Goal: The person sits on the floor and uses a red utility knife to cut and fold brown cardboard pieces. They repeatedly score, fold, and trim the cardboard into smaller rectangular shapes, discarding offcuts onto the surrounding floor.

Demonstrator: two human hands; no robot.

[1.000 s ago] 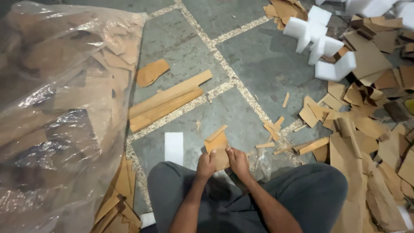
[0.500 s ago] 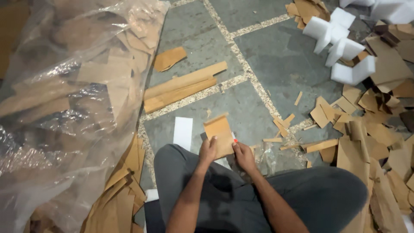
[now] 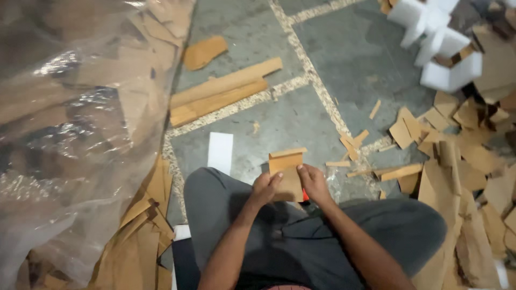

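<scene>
Head view: your left hand (image 3: 264, 188) and right hand (image 3: 313, 181) pinch one cardboard piece (image 3: 286, 173) above your knees. A red tool (image 3: 305, 195) shows under the right hand; likely a blade, so a slip could cut your fingers.

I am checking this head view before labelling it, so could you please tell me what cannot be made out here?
- Small red thing: mostly hidden under the cardboard piece and the right hand; its kind is unclear.
- Contents of the clear plastic bag: blurred by glare and wrinkles.
- White foam blocks: cut off by the top edge.
- Left hand: its fingertips lie behind the cardboard piece.
</scene>
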